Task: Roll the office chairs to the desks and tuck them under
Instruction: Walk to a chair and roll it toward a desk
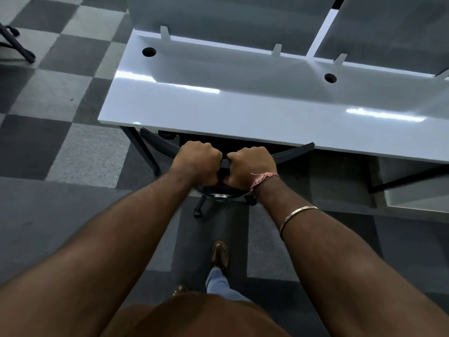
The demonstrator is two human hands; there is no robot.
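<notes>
The left hand (198, 164) and right hand (250, 165) curl side by side around the top edge of the black curved office chair backrest (291, 152), likely to push squarely; its seat sits beneath the glossy white surface (243, 105).

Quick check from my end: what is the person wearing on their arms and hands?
Both forearms are bare, no sleeves or gloves in view. The right hand has a frayed pink thread band at the wrist and a thin gold-coloured bangle further up the forearm. The left hand wears nothing.
</notes>
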